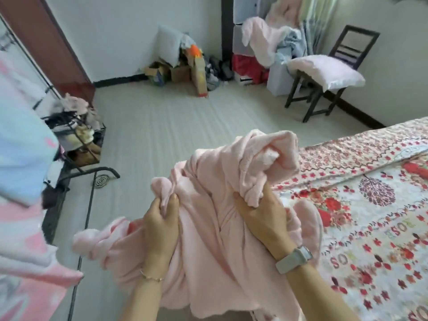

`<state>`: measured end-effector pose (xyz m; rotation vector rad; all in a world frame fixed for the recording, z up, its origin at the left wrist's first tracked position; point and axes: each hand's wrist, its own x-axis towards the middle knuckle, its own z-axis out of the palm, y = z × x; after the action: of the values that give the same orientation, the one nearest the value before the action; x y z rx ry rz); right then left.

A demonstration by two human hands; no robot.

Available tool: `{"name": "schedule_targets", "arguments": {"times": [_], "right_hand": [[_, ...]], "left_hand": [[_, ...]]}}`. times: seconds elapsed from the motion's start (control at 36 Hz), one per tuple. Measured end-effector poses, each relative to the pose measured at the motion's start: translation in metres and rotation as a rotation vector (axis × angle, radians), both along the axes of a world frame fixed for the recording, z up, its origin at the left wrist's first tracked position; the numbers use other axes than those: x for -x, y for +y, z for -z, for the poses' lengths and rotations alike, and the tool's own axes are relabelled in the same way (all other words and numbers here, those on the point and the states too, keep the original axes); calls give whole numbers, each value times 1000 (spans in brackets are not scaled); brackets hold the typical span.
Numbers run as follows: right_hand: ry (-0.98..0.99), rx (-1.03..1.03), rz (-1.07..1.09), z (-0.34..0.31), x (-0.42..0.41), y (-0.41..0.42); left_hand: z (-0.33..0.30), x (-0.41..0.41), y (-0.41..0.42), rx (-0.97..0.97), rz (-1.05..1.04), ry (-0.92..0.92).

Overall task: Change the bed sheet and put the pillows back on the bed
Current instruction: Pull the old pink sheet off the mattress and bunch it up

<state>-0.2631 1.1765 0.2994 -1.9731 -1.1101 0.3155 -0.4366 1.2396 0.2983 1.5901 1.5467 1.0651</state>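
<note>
The bed (379, 218), under a white cover printed with red flowers, fills the lower right; bunched at its near edge, a fluffy pale pink fleece sheet (208, 228) hangs in front of the person, rising above both fists and drooping below the wrists; the right hand (259, 216), a pale watch (293, 259) on its wrist, is closed around a thick fold; the left hand (162, 218) pinches a smaller gather tight.
</note>
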Motion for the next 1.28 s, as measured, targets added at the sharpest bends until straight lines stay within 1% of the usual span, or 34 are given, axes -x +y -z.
{"name": "schedule_targets", "arguments": {"times": [0.17,0.28,0.36,0.42,0.58,0.64,0.75,0.81,0.92,0.97,1.11,1.28], "right_hand": [[-18,45,-117,23,77,97],[40,73,-158,42,112,151],[90,111,-135,52,126,192],[91,101,-124,56,129,223],[88,114,-213,58,120,336],[101,148,-239,62,111,384],[92,141,-272,66,95,480],[113,140,-261,63,88,523],[150,112,-249,49,71,601],[167,114,-250,42,63,636],[200,80,-216,33,39,723],[166,97,-113,45,1,831]], "left_hand": [[17,81,71,60,-105,-53],[32,116,123,41,-147,-5],[41,132,164,17,-176,41],[47,137,195,16,-189,47],[56,125,297,43,-203,9],[59,117,340,48,-206,-8],[58,100,433,52,-229,9],[53,92,479,38,-228,11],[36,77,563,-81,-198,46],[26,67,600,-107,-181,32],[17,37,693,-82,-150,-3],[33,-5,813,-78,-99,-35]]}}
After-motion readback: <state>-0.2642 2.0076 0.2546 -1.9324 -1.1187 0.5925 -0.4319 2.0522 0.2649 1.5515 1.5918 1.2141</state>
